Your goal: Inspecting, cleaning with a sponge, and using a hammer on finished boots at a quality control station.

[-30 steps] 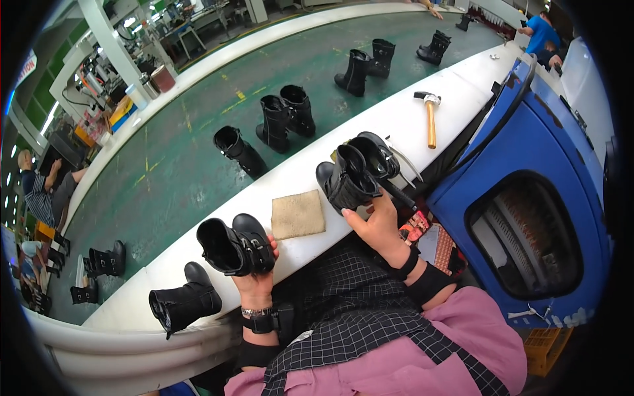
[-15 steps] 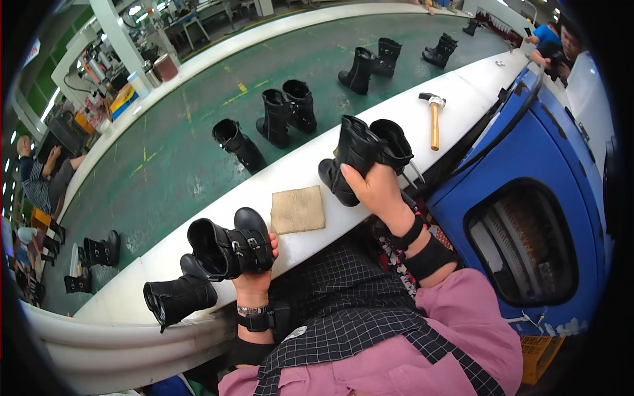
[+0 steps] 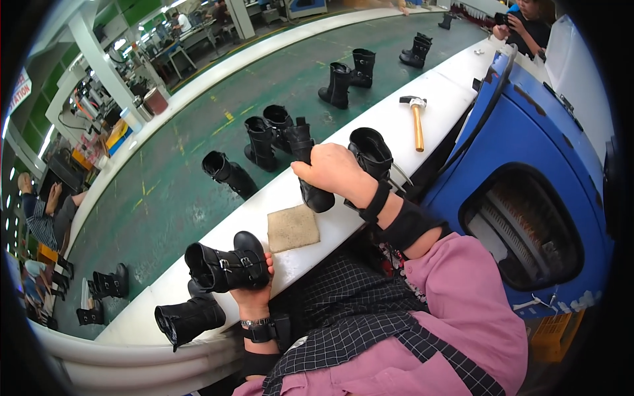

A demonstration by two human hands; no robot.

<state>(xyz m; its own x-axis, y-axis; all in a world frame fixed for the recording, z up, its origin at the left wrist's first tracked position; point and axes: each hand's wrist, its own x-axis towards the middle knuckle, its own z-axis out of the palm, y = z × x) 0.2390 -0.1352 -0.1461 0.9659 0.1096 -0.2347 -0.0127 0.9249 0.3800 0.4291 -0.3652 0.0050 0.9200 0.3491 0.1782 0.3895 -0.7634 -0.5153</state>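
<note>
My left hand (image 3: 255,297) is closed around a black buckled ankle boot (image 3: 221,266), tilted with its open top facing left. Under and beside it, another black boot (image 3: 190,319) lies on its side on the white ledge (image 3: 343,228). My right hand (image 3: 338,170) grips a third black boot (image 3: 317,198) over the ledge, its toe pointing down toward me; the hand covers much of the shaft. Just right of that hand stands one more black boot (image 3: 371,150), open at the top. A tan square pad (image 3: 293,229) lies flat between my hands.
A hammer (image 3: 417,125) with a wooden handle lies farther right on the ledge. Beyond it runs a green conveyor belt (image 3: 178,204) carrying several black boots (image 3: 333,86). A blue machine (image 3: 442,198) with a dark window stands close on my right. A person (image 3: 525,30) is at the far right.
My right hand has carried its boot left and turned it, away from the boot standing beside it. The left hand still holds its boot. The whole view has shifted slightly.
</note>
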